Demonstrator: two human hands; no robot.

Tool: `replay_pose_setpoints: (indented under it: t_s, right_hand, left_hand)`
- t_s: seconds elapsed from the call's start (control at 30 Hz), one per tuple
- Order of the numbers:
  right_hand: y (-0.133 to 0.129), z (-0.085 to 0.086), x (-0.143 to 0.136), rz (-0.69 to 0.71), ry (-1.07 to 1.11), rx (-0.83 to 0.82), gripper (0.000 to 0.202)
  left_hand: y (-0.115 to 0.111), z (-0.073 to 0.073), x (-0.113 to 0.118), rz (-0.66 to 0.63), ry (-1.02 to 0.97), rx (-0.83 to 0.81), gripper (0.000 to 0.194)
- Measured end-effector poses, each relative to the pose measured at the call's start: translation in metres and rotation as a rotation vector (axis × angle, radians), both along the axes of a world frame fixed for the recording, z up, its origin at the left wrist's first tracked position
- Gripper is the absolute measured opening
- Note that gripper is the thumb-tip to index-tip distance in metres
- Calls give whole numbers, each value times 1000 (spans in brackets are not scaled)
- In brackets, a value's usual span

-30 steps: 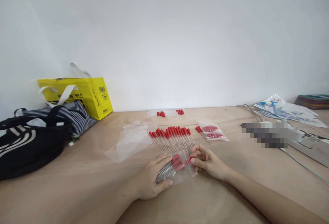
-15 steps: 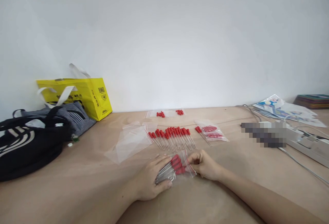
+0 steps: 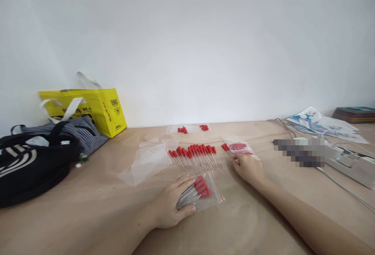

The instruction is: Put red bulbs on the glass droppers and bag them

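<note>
My left hand [image 3: 172, 202] is closed round a clear zip bag [image 3: 211, 198] of glass droppers with red rubber bulbs [image 3: 201, 186]. The bag lies on the table with its red-striped mouth facing right. My right hand [image 3: 249, 168] reaches forward over the stems of a few loose droppers [image 3: 225, 147], beside a filled zip bag [image 3: 238, 145]. Its fingertips point away and are mostly hidden, so their grip does not show. A row of several droppers [image 3: 202, 157] lies beyond my left hand, red bulbs away from me.
Flat clear bags [image 3: 150, 163] lie left of the row. Another bag with red-bulbed droppers [image 3: 193, 129] is by the wall. A black bag [image 3: 35, 169], a striped bag [image 3: 90, 134] and a yellow bag [image 3: 113, 110] stand left. A power strip [image 3: 348, 161] with cables lies right.
My right hand has left the mouth of the zip bag and moved forward and right to the loose droppers. My left hand stays on the bag.
</note>
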State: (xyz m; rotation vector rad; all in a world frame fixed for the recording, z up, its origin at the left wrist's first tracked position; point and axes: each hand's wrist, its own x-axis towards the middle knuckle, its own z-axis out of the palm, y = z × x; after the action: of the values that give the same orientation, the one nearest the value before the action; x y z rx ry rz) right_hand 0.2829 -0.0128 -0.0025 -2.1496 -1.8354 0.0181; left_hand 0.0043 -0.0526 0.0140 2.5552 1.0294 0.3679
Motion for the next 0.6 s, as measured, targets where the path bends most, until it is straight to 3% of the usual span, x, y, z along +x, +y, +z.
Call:
replay_pose_setpoints:
  t_s: [0.2,0.6]
  right_hand:
    - [4,-2,7,-94,-92,-113,25]
    - [4,-2,7,-36,-49,-184,25]
  left_hand:
    - [0,-1,0,-5,-37,3,58]
    - [0,-2,0,-1,-30,4,58]
